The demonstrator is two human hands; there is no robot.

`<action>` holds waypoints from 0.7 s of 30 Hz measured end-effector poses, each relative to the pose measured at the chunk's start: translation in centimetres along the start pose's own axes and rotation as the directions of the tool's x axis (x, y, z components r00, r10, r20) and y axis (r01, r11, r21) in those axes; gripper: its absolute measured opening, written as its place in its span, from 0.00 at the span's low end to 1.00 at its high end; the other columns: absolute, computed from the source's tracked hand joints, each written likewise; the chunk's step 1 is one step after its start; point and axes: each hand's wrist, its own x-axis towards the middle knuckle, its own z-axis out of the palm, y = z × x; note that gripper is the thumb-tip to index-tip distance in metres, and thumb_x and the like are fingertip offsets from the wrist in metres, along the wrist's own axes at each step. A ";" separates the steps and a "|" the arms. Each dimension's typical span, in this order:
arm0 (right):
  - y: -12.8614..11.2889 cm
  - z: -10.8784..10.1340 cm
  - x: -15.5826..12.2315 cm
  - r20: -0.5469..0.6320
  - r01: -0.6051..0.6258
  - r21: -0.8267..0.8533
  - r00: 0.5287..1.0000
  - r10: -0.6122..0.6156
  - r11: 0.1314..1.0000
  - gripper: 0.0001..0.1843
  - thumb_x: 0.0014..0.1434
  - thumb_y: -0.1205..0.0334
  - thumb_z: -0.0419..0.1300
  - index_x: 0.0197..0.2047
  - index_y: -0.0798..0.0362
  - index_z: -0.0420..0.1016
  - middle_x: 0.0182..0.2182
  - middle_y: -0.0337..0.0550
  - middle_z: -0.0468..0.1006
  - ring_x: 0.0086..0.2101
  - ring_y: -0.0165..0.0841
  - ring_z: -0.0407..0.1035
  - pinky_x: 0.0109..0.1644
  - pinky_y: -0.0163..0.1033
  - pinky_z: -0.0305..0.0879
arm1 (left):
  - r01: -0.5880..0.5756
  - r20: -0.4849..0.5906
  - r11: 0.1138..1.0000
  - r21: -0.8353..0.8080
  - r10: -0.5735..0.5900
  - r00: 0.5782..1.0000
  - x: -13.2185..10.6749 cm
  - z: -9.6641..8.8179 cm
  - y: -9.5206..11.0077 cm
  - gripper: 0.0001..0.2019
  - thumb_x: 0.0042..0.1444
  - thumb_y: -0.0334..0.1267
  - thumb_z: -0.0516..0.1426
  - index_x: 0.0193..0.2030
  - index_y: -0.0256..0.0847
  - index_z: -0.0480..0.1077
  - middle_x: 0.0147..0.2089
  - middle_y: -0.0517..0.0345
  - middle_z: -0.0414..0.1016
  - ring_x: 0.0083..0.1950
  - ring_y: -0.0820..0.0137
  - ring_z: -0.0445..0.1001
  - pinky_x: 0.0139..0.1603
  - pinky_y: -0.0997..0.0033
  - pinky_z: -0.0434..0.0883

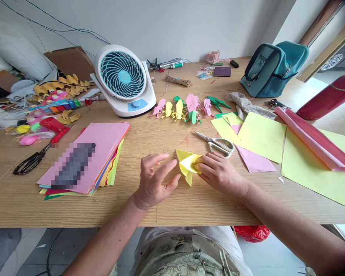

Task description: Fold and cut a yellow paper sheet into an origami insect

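A partly folded yellow paper (187, 164) lies on the wooden table (172, 203) in front of me. My right hand (218, 171) rests on its right side, fingers curled and pinching a fold. My left hand (154, 179) hovers just left of the paper with its fingers spread, touching nothing. White-handled scissors (217, 143) lie just behind my right hand.
A stack of coloured paper (89, 161) lies to the left, black scissors (31, 161) beyond it. Finished origami figures (186, 107) stand in a row before a white-and-teal fan (123, 80). Yellow and pink sheets (261, 138), a pink roll (313, 142), a teal bag (273, 69) sit right.
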 end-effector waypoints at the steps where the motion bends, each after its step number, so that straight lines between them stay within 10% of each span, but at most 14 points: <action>1: -0.1 0.0 0.0 0.011 0.025 -0.009 1.000 -0.025 1.000 0.12 0.67 0.69 0.50 0.35 0.53 0.72 0.35 0.49 0.76 0.34 0.36 0.65 0.39 0.42 0.60 | -0.061 0.049 0.997 0.043 0.059 0.997 0.2 -0.2 -0.2 0.26 0.52 0.36 0.66 0.57 0.47 0.65 0.55 0.47 0.68 0.56 0.58 0.68 0.51 0.57 0.72; 9: -0.4 -0.3 0.3 0.026 0.065 -0.018 0.998 -0.065 0.998 0.09 0.66 0.68 0.53 0.34 0.54 0.72 0.33 0.48 0.74 0.34 0.36 0.61 0.38 0.42 0.56 | -0.239 0.197 0.971 0.016 0.232 0.953 1.4 -1.1 0.1 0.16 0.54 0.42 0.65 0.49 0.49 0.70 0.57 0.54 0.73 0.64 0.55 0.63 0.63 0.50 0.63; 12: -0.2 -0.8 0.4 -0.023 0.043 -0.006 0.999 -0.043 0.999 0.07 0.64 0.67 0.55 0.35 0.53 0.72 0.34 0.48 0.75 0.34 0.37 0.61 0.38 0.43 0.56 | -0.011 0.228 0.993 -0.118 0.038 0.973 2.5 -0.9 0.8 0.26 0.54 0.42 0.65 0.58 0.43 0.64 0.63 0.43 0.64 0.64 0.54 0.64 0.61 0.51 0.67; 16: -0.2 -1.9 0.2 -0.044 0.006 -0.036 0.999 -0.007 0.999 0.01 0.61 0.65 0.60 0.36 0.51 0.72 0.35 0.45 0.79 0.38 0.40 0.64 0.40 0.46 0.54 | 0.331 0.394 0.890 -0.312 -0.195 0.898 3.7 -0.4 1.9 0.29 0.59 0.34 0.61 0.66 0.42 0.56 0.54 0.48 0.71 0.52 0.66 0.74 0.53 0.64 0.74; 21: 0.0 -2.8 0.0 -0.070 -0.010 0.057 0.997 0.014 0.998 0.02 0.61 0.66 0.60 0.36 0.49 0.72 0.33 0.41 0.80 0.49 0.43 0.66 0.56 0.52 0.53 | 0.425 0.458 0.821 -0.381 -0.232 0.858 4.5 -0.7 2.9 0.24 0.59 0.24 0.56 0.61 0.44 0.62 0.46 0.57 0.73 0.43 0.74 0.74 0.45 0.76 0.74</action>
